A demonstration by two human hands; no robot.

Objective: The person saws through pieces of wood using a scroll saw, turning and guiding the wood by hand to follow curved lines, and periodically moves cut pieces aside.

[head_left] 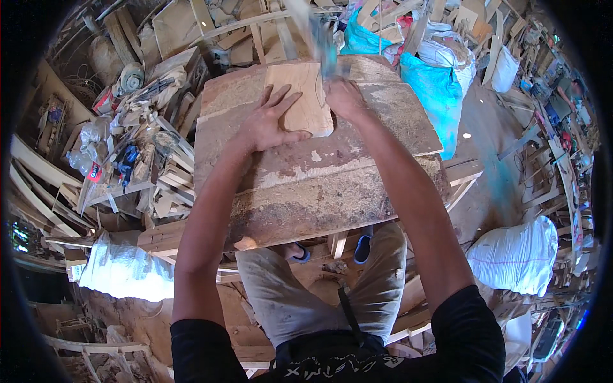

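Observation:
A pale wooden board [299, 80] with a curved line drawn near its right edge lies flat at the far side of a worn, dusty wooden worktable [287, 159]. My left hand [271, 121] is open and presses on the board's left side, fingers spread over it. At the right edge, my right hand [345, 101] is closed. A pale and teal tool [327, 54], smeared by motion, rises just beyond that fist. What kind of tool it is, and how the fingers meet it, I cannot make out.
Sawdust covers parts of the tabletop. On the left, a side bench holds a plastic bottle [86, 165], a blue and black tool [128, 163] and wood scraps. A turquoise sack [434, 96] stands right of the table; a white sack [517, 256] lies nearer. Offcuts crowd the far side.

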